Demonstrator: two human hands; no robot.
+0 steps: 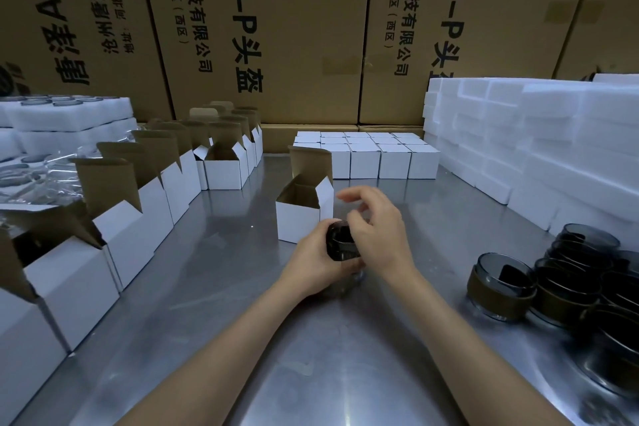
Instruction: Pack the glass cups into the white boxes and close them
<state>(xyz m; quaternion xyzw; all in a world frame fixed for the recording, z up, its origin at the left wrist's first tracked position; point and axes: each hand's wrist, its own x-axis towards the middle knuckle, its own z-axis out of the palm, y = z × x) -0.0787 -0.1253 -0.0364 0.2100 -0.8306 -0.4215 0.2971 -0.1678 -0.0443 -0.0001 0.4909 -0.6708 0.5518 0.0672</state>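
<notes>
I've got one dark glass cup (340, 245) in my left hand (313, 261), fingers curled round its side, held just above the steel table (214, 287) & right in front of the open white box (304, 209), whose lid flap stands up. My right hand (375, 235) sits over the cup's top on the right side, thumb & lower fingers touching it, index finger lifted loose toward the box; whether it's truly gripping or just steadying, can't tell. Progress, judging by the layout: a block of closed boxes (377, 157) sits at the back centre, so a fair batch looks done. Still to go: this cup isn't in its box yet, flap not folded. A long row of open boxes (138, 204) waits along the left w/ lids up, & a cluster of unpacked cups (567, 280) sits near the right edge. White foam blocks (539, 145) are stacked behind those. I'd call it partway through, w/ plenty left.
</notes>
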